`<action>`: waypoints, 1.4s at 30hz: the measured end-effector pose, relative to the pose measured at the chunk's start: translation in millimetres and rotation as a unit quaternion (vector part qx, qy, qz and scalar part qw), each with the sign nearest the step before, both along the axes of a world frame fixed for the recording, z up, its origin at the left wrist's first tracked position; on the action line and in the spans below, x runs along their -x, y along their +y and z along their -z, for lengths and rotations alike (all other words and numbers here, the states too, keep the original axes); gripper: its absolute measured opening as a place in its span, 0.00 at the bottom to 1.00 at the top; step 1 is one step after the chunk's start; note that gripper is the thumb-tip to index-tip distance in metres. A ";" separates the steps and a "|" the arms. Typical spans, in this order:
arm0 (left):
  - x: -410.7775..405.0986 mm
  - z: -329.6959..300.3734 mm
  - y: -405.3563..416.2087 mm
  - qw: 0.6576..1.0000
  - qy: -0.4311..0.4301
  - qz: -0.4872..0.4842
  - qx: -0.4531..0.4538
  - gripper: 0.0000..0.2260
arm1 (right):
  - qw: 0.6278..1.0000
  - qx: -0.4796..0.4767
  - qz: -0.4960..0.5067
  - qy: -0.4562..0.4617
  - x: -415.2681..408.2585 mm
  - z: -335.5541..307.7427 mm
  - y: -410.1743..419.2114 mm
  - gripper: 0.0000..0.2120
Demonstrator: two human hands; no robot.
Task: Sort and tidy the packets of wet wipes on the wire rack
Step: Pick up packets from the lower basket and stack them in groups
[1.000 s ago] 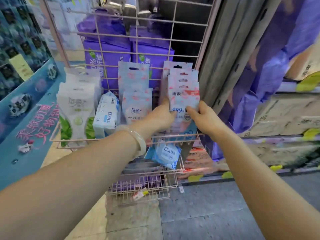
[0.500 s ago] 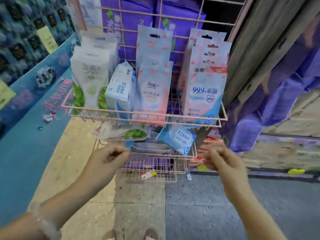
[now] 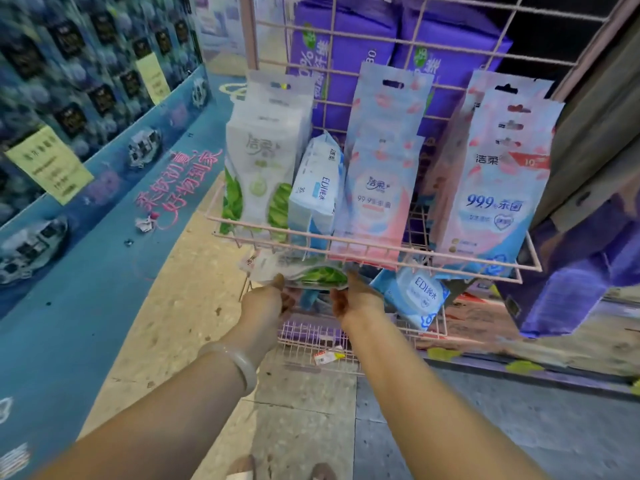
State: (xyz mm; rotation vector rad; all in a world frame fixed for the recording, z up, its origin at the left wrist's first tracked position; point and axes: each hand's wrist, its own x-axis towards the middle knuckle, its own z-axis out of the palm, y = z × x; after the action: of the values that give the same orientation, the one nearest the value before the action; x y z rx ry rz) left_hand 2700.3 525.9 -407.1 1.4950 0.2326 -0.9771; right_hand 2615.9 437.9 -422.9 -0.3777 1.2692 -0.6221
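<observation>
A pink wire rack point(image 3: 381, 244) carries upright wipe packets in its upper basket: green-and-white ones point(image 3: 258, 178) at the left, a blue-and-white EDI packet point(image 3: 317, 192), and pink-and-blue packets in the middle point(image 3: 379, 188) and at the right point(image 3: 495, 188). Under that basket a flat green-leaf packet point(image 3: 306, 273) lies on the lower shelf. My left hand point(image 3: 265, 301) holds its left end and my right hand point(image 3: 355, 299) its right end. Another blue EDI packet point(image 3: 415, 296) leans on the lower shelf to the right.
Purple bulk packs point(image 3: 346, 39) stand behind the rack's grid. A blue display base point(image 3: 86, 216) with pink lettering runs along the left. A small price tag point(image 3: 325, 357) lies on the bottom wire shelf. Purple cartons point(image 3: 571, 265) sit at the right.
Both hands left the pink-and-blue packet in the upper basket, dropped below it, and now reach in and hold the flat green-leaf packet on the lower shelf.
</observation>
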 end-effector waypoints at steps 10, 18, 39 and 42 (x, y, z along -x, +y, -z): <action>-10.0 -1.4 8.1 0.991 0.110 0.062 0.034 0.08 | 0.992 0.017 -0.125 0.007 23.6 -13.5 71.6 0.06; -32.1 6.2 62.3 0.972 0.046 0.224 0.058 0.11 | 0.974 0.123 -0.180 0.065 53.3 -18.8 74.1 0.08; -97.8 -164.5 22.8 0.833 -0.448 0.251 0.207 0.10 | 0.666 0.655 -0.293 0.203 -29.5 -201.5 27.3 0.11; -102.3 -136.9 10.0 0.767 -0.570 0.287 0.062 0.15 | 0.646 0.640 -0.318 0.269 -22.6 -180.9 18.9 0.16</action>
State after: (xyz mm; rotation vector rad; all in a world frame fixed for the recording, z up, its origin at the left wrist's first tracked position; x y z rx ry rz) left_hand 2802.6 535.8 -270.2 1.8084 -1.2096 -0.3458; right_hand 2638.5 456.7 -242.0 -2.2456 0.8939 -0.7171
